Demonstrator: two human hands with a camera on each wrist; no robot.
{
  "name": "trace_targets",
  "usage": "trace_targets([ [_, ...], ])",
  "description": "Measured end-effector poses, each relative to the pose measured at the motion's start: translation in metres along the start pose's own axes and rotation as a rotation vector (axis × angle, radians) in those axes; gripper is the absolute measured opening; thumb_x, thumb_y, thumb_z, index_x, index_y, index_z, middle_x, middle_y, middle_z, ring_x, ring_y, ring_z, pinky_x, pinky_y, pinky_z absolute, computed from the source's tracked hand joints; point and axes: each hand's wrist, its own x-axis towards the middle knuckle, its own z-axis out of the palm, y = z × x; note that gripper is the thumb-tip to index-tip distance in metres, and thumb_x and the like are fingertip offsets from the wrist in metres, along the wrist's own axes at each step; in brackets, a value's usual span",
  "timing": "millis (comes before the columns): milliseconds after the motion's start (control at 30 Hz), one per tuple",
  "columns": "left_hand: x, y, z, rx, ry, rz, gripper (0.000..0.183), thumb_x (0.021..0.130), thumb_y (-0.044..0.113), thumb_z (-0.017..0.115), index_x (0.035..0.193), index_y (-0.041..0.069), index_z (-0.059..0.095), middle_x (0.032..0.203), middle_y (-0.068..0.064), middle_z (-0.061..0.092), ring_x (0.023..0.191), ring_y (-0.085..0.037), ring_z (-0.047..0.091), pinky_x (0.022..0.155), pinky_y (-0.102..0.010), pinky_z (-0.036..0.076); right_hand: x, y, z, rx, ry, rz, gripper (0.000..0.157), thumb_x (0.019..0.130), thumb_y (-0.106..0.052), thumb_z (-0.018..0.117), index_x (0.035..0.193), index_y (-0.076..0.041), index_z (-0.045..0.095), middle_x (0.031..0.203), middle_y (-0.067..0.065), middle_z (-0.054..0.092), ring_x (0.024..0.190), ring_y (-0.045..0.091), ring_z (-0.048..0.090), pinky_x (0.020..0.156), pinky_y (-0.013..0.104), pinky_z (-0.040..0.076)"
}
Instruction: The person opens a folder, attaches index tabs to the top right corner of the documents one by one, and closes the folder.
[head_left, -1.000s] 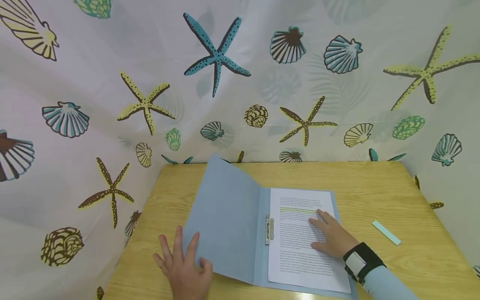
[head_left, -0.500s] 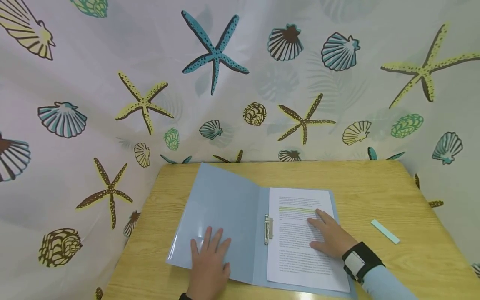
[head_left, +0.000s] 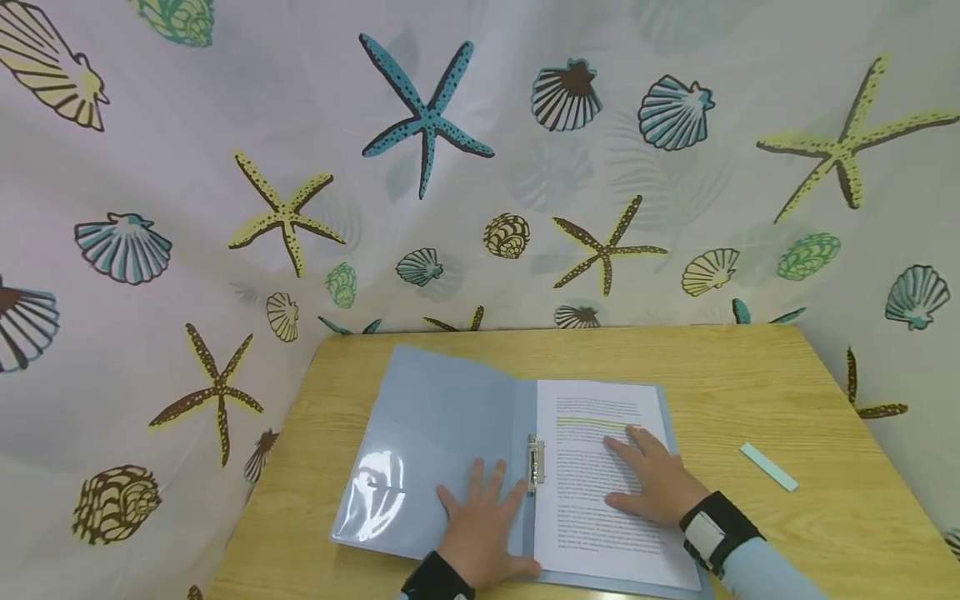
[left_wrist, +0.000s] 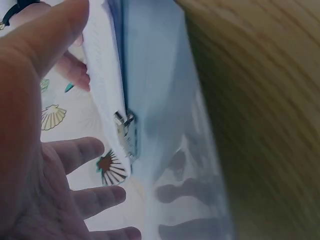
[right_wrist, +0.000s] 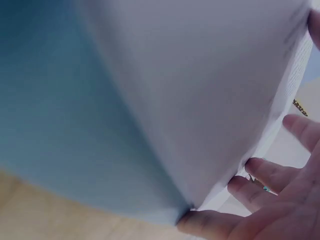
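Observation:
A light blue folder (head_left: 442,400) lies opened flat on the table. Printed sheets (head_left: 592,533) with a yellow-green highlighted line near the top lie on its right side, beside a metal clip (head_left: 535,463) at the spine. My left hand (head_left: 483,529), fingers spread, is over the inner cover close to the spine. In the left wrist view its fingers (left_wrist: 95,200) are straight, with the clip (left_wrist: 125,125) beyond them. My right hand (head_left: 660,483) rests on the printed page with fingers spread. The right wrist view has its fingertips (right_wrist: 240,187) touching the paper (right_wrist: 200,75).
A small pale blue strip (head_left: 768,467) lies on the wooden table (head_left: 735,367), right of the folder. A curtain (head_left: 450,275) printed with shells and starfish encloses the table at the back and both sides. Both wrists wear black bands (head_left: 718,532).
The folder's front cover has come down from tilted to flat on the table. My left hand moved from its outer edge rightward across the cover toward the spine. My right hand stayed on the page.

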Motion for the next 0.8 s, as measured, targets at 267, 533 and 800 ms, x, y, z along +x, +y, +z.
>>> trace_targets([
  [267, 0.01, 0.01, 0.01, -0.064, -0.124, -0.073, 0.116, 0.055, 0.09, 0.051, 0.149, 0.029, 0.021, 0.152, -0.015, 0.025, 0.131, -0.053, 0.017, 0.069, -0.083, 0.03, 0.006, -0.002, -0.003, -0.02, -0.052, 0.012, 0.091, 0.065, -0.074, 0.064, 0.14, -0.028, 0.043, 0.148, 0.022, 0.026, 0.131, 0.046, 0.023, 0.078, 0.081, 0.028],
  [533, 0.016, 0.009, 0.025, -0.069, -0.141, -0.063, 0.116, 0.05, 0.094, 0.046, 0.147, 0.045, 0.007, 0.148, -0.018, 0.031, 0.125, -0.056, 0.025, 0.058, -0.077, 0.038, 0.006, -0.005, -0.009, -0.053, -0.079, 0.024, 0.091, 0.064, -0.073, 0.066, 0.139, -0.028, 0.045, 0.148, 0.022, 0.027, 0.131, 0.046, 0.024, 0.08, 0.081, 0.028],
  [800, 0.021, 0.011, 0.022, 0.017, -0.148, -0.023, 0.111, 0.047, 0.095, 0.046, 0.144, 0.052, 0.014, 0.143, -0.02, 0.034, 0.119, -0.056, 0.032, 0.049, -0.067, 0.046, 0.007, -0.006, -0.007, -0.076, -0.104, 0.033, 0.091, 0.062, -0.075, 0.065, 0.138, -0.029, 0.046, 0.148, 0.021, 0.028, 0.131, 0.046, 0.025, 0.081, 0.08, 0.027],
])
